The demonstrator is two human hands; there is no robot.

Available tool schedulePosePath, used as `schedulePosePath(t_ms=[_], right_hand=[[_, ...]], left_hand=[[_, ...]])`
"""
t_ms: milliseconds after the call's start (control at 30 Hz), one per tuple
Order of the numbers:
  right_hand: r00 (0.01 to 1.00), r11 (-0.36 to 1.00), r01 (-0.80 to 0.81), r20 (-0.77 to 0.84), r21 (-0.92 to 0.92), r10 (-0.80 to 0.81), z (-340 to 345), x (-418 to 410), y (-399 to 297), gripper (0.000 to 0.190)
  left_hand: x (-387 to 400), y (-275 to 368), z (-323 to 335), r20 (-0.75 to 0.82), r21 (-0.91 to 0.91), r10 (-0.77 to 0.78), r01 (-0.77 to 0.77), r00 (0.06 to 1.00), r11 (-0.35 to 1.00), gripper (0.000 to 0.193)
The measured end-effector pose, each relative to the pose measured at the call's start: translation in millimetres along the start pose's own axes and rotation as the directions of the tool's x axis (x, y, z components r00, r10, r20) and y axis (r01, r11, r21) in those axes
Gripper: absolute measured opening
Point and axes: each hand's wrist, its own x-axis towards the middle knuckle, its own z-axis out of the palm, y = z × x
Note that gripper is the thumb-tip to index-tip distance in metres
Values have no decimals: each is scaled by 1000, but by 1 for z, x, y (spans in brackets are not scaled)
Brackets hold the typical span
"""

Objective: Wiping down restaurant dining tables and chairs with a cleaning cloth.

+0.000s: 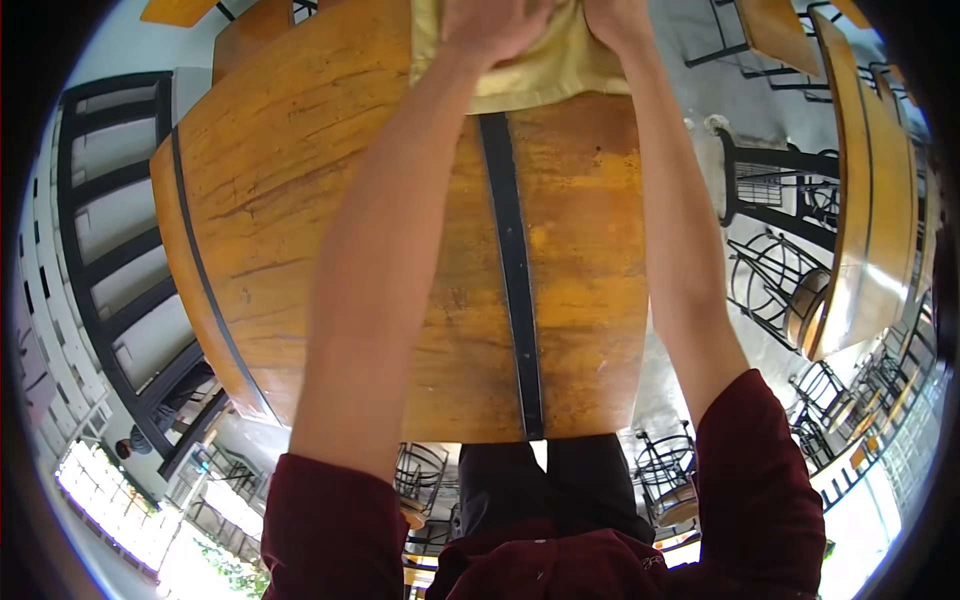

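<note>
A yellow cloth (559,82) lies at the far end of a wooden table (262,187), running out of view at the top. My left hand (495,30) is on the left half of the cloth, its fingers partly cut off by the picture's edge. Close to the cloth's right side is my right hand (619,26), also cut off at the top. Both arms reach straight out over the tabletop. Whether the fingers grip the cloth or rest on it cannot be made out. A black strip (512,262) runs along the wood towards my body.
Another long wooden table (870,202) stands to the right, with a metal-framed chair (776,281) beside it. More chairs (671,480) are behind me. A black-framed panel structure (116,195) lines the left. A person (139,446) is at the lower left, some distance off.
</note>
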Motion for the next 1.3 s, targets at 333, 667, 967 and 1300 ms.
schedulePosePath(t_ms=[333, 667, 967, 1300], right_hand=[[968, 916, -240, 15, 323, 249, -78, -287, 2, 35], [991, 984, 131, -13, -119, -134, -116, -366, -96, 59], [916, 935, 346, -187, -83, -355, -51, -174, -110, 49], [837, 873, 480, -251, -89, -486, 46, -36, -260, 54]], left_hand=[[-192, 108, 43, -90, 172, 348, -329, 933, 929, 53], [-311, 92, 12, 14, 278, 129, -127, 992, 952, 57], [-166, 10, 0, -186, 227, -8, 50, 983, 973, 61], [-85, -224, -32, -482, 409, -30, 254, 876, 877, 59]])
